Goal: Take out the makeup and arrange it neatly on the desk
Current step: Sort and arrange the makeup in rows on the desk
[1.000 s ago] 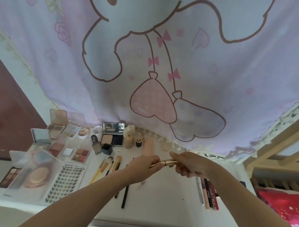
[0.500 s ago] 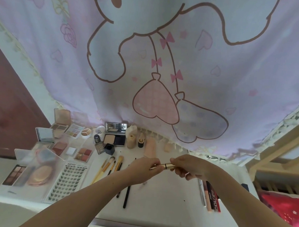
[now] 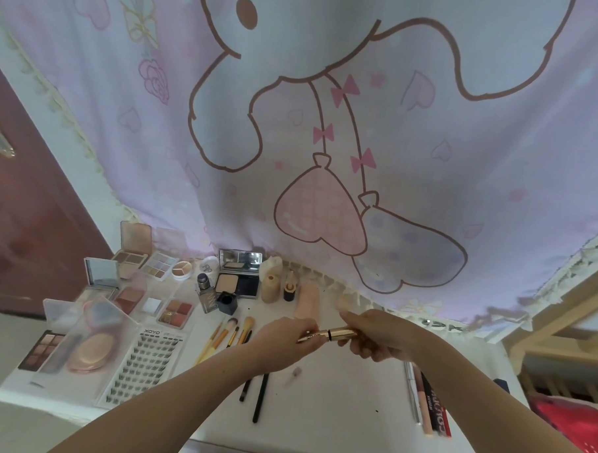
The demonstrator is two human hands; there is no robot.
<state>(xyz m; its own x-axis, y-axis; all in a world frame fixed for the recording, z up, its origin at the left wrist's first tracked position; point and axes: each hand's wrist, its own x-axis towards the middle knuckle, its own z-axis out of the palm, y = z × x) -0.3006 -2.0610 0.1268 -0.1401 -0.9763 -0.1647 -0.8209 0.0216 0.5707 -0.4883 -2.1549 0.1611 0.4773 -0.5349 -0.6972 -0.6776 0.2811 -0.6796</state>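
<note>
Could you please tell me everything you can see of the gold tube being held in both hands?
The gold tube is slim, shiny and metallic-looking, with a dark band near its middle; whether that is a cap seam is unclear. It lies roughly level, its right end slightly higher, held above the white desk and touching nothing else. The left hand pinches its left end and the right hand grips its right end. Dark lettering near the left end is too blurred to read.

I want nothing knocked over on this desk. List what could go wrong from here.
1. Both hands, left and right, hold the gold tube above the desk; if it slips, it may roll off.
2. Setting it down at the back could tip the upright bottles.
3. The left forearm hangs over the brushes and could scatter them.
</note>
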